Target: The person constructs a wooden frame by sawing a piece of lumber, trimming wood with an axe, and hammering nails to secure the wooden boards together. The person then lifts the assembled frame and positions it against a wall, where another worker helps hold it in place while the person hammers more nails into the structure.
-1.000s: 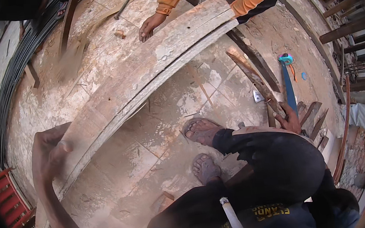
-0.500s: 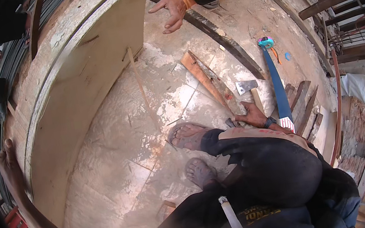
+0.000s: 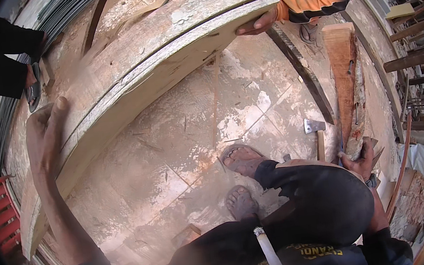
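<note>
My left hand (image 3: 46, 139) is closed at the near left edge of a large, pale, thick board (image 3: 128, 97), which stands on its side with a dark line along its edge. At the board's far end, another person's hand (image 3: 259, 23) in an orange and black sleeve grips it. On the right, my right hand (image 3: 361, 161) is closed around the lower end of a reddish-brown piece of wood (image 3: 341, 74) with several nails in its rough side. Just left of that wood lies a hatchet (image 3: 314, 126), its handle partly hidden by my knee.
A long dark timber (image 3: 302, 71) crosses the floor beyond my feet. Bundled rods (image 3: 6, 115) and another person's legs (image 3: 7, 57) are at the left. Timbers (image 3: 420, 56) and a white plastic sheet (image 3: 419, 160) are at the right. A lit cigarette (image 3: 270, 255) juts into the bottom.
The board has swung further across the view, and the other person's hand now grips its far end. My right hand has lifted the reddish-brown wood and shifted right. The blue tape measure has left view.
</note>
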### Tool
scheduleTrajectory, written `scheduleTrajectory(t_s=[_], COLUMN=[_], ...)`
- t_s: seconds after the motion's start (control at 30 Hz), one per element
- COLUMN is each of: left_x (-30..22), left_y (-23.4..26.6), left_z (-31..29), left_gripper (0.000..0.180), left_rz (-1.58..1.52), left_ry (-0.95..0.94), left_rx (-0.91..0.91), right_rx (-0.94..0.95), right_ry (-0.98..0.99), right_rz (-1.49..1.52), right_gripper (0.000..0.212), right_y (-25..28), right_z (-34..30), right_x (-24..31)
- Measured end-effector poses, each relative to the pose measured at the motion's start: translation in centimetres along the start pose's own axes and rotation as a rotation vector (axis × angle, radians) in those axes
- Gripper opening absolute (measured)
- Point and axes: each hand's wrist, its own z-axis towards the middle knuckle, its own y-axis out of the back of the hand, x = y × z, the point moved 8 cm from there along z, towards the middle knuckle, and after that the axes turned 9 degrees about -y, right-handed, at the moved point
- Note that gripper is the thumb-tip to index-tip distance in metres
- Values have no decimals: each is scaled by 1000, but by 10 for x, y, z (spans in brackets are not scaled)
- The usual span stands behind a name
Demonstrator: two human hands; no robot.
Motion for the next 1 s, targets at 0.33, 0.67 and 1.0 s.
scheduleTrajectory(t_s=[0.33, 0.67, 1.0], left_x=[-17, -18, -26], left_y=[2, -14, -22], left_z=[-13, -53, -94], left_gripper=[68, 62, 63], left_rz=[92, 170, 129], left_ry=[-80, -37, -302], left_rx=[-13, 68, -89], right_rx=[14, 45, 648], right_ry=[215, 1029, 986], right_rz=[-147, -587, -788], right_gripper=[89, 62, 53], right_y=[37, -79, -303], right_z=[144, 199, 212], right_x=[241, 497, 538])
